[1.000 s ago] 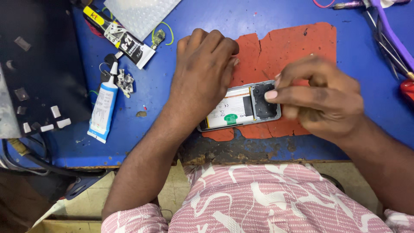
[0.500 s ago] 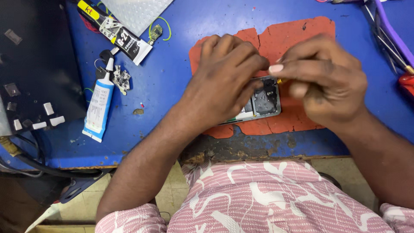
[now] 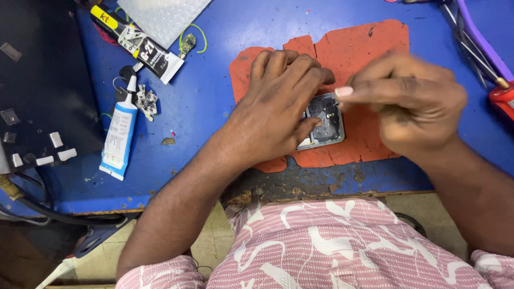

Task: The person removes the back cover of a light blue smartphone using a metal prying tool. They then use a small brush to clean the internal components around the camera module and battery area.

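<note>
I see the phone [image 3: 323, 122] lying flat on the red mat [image 3: 369, 48], near the front edge of the blue bench [image 3: 241, 32], with its back open and the dark inner parts facing up. The mat sits under it, I judge, to keep the shell from sliding and from scratching on the bench.

My left hand [image 3: 278, 101] lies palm down over most of the phone, covering its left part; only the right end shows. Its fingers [image 3: 292, 64] are bent and spread over the top edge, and the thumb presses on the lower edge, so the hand pins the phone to the mat instead of lifting it. The forearm comes in from the lower left at a slant.

My right hand [image 3: 409, 104] hovers over the phone's right end, blurred. The fingers are curled in and the thumb points left toward the exposed parts, as in a pinch. I cannot tell whether they grip a small part or tool; nothing shows clearly between them. The wrist is raised, the forearm coming from the lower right.

Off to the left, well apart from the mat, lie a white glue tube [image 3: 119, 134] and a black tube [image 3: 140, 47]. Tweezers [image 3: 471, 48] rest at the right edge, within my right hand's reach.
</note>
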